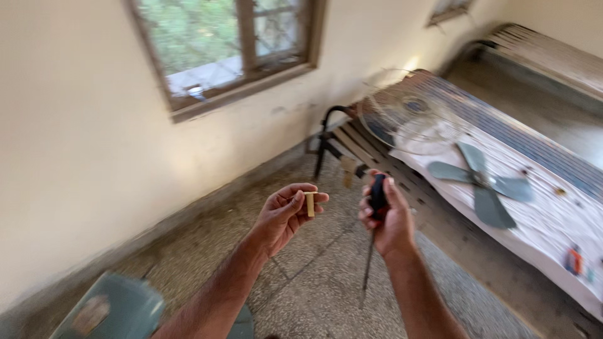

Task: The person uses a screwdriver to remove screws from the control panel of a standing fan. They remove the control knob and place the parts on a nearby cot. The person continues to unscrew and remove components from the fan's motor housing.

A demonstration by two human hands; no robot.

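Plain home bedroom, cot with patterned sheet, wooden-framed window, speckled stone floor

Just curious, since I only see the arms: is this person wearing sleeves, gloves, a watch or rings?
Nothing worn shows. Both forearms are bare to the frame's lower edge, and the left hand and right hand have no gloves, watch or visible rings, though the picture is blurred.

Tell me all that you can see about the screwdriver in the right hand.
The screwdriver has a thick black handle with a bit of red near the top and a thin dark metal shaft. The right hand grips the handle in a closed fist, so most of it is hidden. The tool hangs almost upright, shaft pointing down toward the speckled floor, touching nothing else. The tip is blurred.
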